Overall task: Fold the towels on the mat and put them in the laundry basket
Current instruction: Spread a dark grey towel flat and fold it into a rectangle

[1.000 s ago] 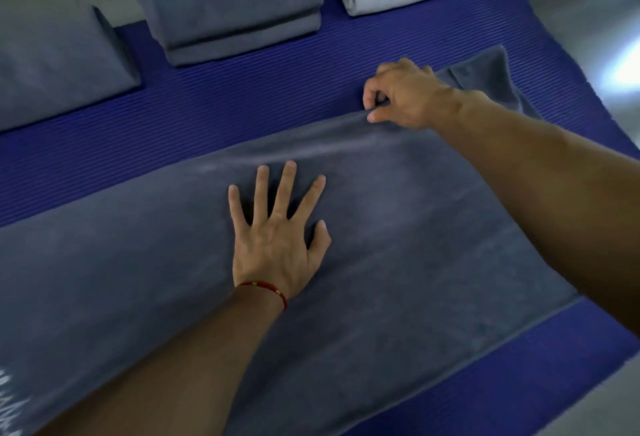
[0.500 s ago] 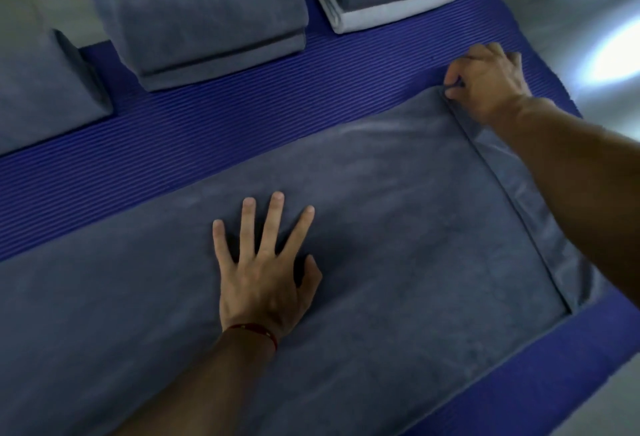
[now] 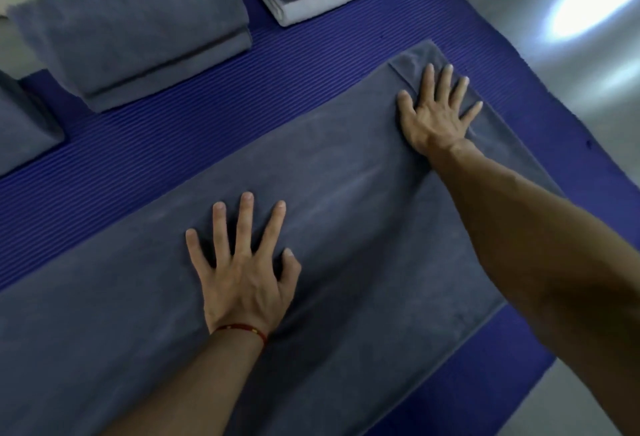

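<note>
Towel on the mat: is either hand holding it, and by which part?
Neither. The left hand and right hand press flat on the towel.

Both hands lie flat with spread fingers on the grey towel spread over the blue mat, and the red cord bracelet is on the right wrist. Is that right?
Not quite. The head view shows the red cord bracelet on the left wrist, not the right. The rest holds: the left hand and the right hand lie flat with spread fingers on the grey towel spread over the blue mat.
</note>
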The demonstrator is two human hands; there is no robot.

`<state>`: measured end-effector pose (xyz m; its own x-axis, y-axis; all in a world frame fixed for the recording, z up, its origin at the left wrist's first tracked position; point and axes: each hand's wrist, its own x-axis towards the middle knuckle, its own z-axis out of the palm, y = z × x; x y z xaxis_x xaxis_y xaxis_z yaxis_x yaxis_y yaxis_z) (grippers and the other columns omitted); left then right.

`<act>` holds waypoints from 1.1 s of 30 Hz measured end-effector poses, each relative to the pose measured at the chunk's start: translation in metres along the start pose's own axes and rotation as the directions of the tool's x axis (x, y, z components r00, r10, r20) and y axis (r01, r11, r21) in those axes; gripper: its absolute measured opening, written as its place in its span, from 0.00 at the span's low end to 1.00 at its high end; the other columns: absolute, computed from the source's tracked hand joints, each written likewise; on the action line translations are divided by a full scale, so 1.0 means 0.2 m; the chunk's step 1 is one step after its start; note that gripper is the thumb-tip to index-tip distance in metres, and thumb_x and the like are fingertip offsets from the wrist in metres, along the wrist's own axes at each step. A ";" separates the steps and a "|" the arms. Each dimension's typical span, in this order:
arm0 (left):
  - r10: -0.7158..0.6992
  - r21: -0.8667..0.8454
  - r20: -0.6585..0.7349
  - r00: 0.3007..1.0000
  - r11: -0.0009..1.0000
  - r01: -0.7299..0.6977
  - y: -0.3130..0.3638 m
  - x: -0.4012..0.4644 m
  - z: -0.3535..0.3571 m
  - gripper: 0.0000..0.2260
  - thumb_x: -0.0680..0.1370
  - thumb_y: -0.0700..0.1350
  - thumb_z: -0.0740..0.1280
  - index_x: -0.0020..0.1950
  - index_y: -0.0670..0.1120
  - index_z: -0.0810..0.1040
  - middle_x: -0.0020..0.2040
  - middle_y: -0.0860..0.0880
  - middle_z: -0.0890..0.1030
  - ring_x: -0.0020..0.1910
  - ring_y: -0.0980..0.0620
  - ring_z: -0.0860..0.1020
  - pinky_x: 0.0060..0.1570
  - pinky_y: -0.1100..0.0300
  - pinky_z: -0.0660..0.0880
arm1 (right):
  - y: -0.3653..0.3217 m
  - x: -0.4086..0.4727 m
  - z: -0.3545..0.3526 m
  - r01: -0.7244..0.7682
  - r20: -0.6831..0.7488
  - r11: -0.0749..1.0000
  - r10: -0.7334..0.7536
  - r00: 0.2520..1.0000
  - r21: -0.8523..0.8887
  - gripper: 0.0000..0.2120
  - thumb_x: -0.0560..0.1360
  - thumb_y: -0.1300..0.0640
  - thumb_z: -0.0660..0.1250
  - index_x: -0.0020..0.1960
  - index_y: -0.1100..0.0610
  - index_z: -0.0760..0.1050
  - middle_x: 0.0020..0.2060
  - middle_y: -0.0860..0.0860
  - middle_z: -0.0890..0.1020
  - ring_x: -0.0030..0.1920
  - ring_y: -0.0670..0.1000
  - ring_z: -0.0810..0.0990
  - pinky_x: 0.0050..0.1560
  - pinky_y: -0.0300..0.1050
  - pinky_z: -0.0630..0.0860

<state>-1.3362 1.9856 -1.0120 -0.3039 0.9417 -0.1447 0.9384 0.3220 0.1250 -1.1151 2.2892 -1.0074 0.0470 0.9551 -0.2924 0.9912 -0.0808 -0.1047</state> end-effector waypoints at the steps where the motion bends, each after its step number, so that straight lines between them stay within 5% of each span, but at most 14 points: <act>1: -0.005 -0.001 0.001 1.000 1.000 0.005 0.00 -0.01 0.00 0.30 0.80 0.62 0.51 0.82 0.61 0.52 0.84 0.50 0.51 0.82 0.40 0.46 0.75 0.29 0.46 | -0.01 -0.01 -0.02 0.014 0.023 1.000 -0.014 1.000 0.018 0.38 0.80 0.31 0.42 0.84 0.48 0.39 0.83 0.50 0.38 0.81 0.59 0.34 0.75 0.73 0.35; 13: -0.009 -0.033 0.008 1.000 0.999 0.009 -0.02 -0.02 0.01 0.31 0.79 0.62 0.55 0.81 0.65 0.48 0.84 0.51 0.49 0.82 0.42 0.44 0.75 0.30 0.43 | 0.09 -1.57 0.52 0.034 -0.128 0.999 -0.031 0.991 0.021 0.35 0.84 0.36 0.41 0.84 0.53 0.40 0.83 0.57 0.42 0.82 0.60 0.39 0.79 0.69 0.40; 18: 0.170 -0.074 0.077 0.982 0.984 -0.164 -0.13 -0.04 -0.02 0.33 0.79 0.60 0.58 0.82 0.65 0.47 0.84 0.53 0.41 0.82 0.45 0.38 0.76 0.34 0.35 | 0.10 -1.93 0.64 0.045 -0.110 0.999 -0.047 0.993 -0.022 0.36 0.83 0.36 0.38 0.83 0.55 0.37 0.82 0.60 0.39 0.81 0.62 0.36 0.79 0.69 0.40; 22: 0.277 0.054 0.038 0.960 0.959 -0.279 -0.33 -0.32 0.02 0.28 0.82 0.60 0.44 0.83 0.60 0.43 0.84 0.51 0.44 0.83 0.45 0.43 0.79 0.39 0.42 | 0.02 -2.10 0.69 0.079 -0.085 0.995 -0.083 0.993 -0.058 0.38 0.82 0.35 0.37 0.83 0.59 0.40 0.81 0.67 0.42 0.81 0.68 0.39 0.78 0.71 0.42; 25: 0.266 0.058 0.040 0.963 0.962 -0.268 -0.55 -0.70 0.05 0.28 0.83 0.58 0.43 0.83 0.58 0.45 0.84 0.50 0.46 0.83 0.45 0.44 0.79 0.38 0.44 | -0.11 -2.31 0.76 0.203 -0.058 0.977 -0.207 0.977 -0.071 0.38 0.82 0.35 0.37 0.84 0.59 0.42 0.80 0.67 0.41 0.80 0.70 0.38 0.77 0.73 0.42; 28: 0.246 0.092 0.051 0.968 0.964 -0.250 -0.84 -1.08 0.08 0.27 0.84 0.57 0.47 0.84 0.57 0.46 0.84 0.50 0.46 0.83 0.44 0.45 0.78 0.35 0.48 | -0.31 -2.57 0.85 0.422 -0.001 0.902 -0.424 0.906 -0.092 0.37 0.83 0.36 0.40 0.84 0.58 0.46 0.81 0.67 0.44 0.80 0.70 0.40 0.76 0.76 0.45; 33: 0.072 0.135 0.056 0.996 0.988 -0.079 -1.38 -1.60 0.08 0.27 0.84 0.57 0.47 0.84 0.56 0.47 0.84 0.49 0.45 0.83 0.45 0.44 0.78 0.35 0.51 | -0.62 -2.96 0.96 0.725 0.111 0.687 -0.718 0.688 -0.046 0.35 0.82 0.35 0.50 0.83 0.53 0.56 0.82 0.63 0.50 0.81 0.69 0.45 0.73 0.79 0.50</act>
<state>-1.4947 1.5931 -1.0158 -0.2257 0.9554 -0.1904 0.9731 0.2303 0.0020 -1.2906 1.6791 -1.0045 -0.6927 0.6832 -0.2310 0.7210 0.6500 -0.2400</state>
